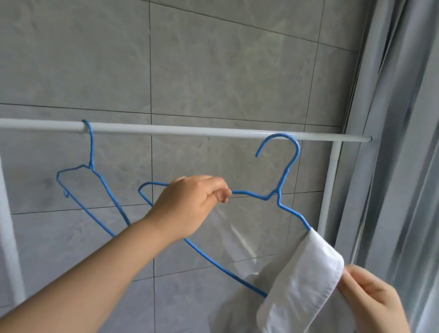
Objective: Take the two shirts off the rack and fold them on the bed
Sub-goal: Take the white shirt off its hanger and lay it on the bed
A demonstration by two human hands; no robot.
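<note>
A white rack rail (189,131) runs across the view. Two blue wire hangers hang from it. The left hanger (92,183) is bare. My left hand (189,206) grips the top wire of the right hanger (288,171), which is tilted down to the right. A white shirt (301,286) still hangs over that hanger's right shoulder, its collar part draped across the wire. My right hand (375,304) pinches the shirt's edge at the lower right. The rest of the shirt drops out of view below.
A grey tiled wall (220,62) stands close behind the rack. The rack's white posts rise at the left (0,203) and at the right (331,187). A grey curtain (408,127) hangs at the right.
</note>
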